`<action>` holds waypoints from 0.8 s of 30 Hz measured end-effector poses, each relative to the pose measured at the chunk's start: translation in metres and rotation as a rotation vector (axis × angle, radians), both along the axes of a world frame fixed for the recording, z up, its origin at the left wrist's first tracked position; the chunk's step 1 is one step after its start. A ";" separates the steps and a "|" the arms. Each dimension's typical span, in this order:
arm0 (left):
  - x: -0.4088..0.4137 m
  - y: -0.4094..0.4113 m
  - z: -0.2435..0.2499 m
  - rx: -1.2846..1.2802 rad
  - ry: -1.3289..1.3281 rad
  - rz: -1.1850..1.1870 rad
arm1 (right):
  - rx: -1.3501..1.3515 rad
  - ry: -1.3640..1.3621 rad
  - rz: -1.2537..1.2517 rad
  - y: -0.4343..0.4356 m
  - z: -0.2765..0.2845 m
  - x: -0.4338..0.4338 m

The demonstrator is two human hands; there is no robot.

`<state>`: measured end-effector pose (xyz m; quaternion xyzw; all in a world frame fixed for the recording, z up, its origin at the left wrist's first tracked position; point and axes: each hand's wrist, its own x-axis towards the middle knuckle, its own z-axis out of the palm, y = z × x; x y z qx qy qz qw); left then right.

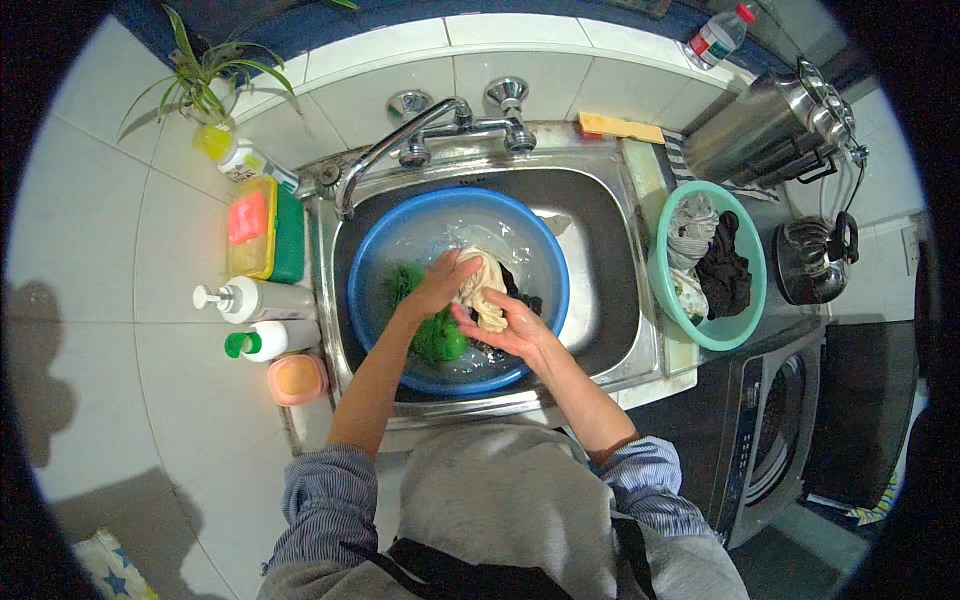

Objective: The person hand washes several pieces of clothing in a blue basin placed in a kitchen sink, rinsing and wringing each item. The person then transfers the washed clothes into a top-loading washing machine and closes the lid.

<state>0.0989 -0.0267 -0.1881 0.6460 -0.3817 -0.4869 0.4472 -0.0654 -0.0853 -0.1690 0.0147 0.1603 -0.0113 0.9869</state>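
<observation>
A blue-rimmed plastic basin [553, 225] holding water stands in the stainless steel sink [592, 300]. Above the water, a bunched cream cloth [484, 289] is held between both hands. My left hand [444, 281] presses on its left side. Its lower right side rests in my right hand [514, 322], whose fingers curl around the cloth. In the basin, bright green fabric or mesh [444, 337] lies below my left hand. Dark cloth [511, 283] shows behind the cream one, partly hidden by it and by my right hand.
A chrome faucet [390, 150] arches over the sink's back left. Pump bottles [270, 300], a green-and-yellow box [285, 229] and a soap dish [298, 380] line the left edge. At right stand a mint basin of laundry [660, 259], a kettle [806, 262] and a steel pot [750, 127].
</observation>
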 end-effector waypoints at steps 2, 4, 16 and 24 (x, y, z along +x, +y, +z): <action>-0.005 -0.001 -0.009 -0.035 0.334 0.097 | 0.089 0.152 -0.038 0.003 -0.004 0.001; -0.015 0.002 -0.012 -0.249 0.741 0.163 | 0.145 0.095 0.058 0.008 -0.005 0.004; 0.002 0.005 -0.029 -0.224 0.805 0.447 | -1.225 0.393 0.452 0.002 0.001 0.029; -0.033 0.000 -0.098 0.001 0.453 0.649 | -1.916 0.873 0.665 0.014 -0.058 0.018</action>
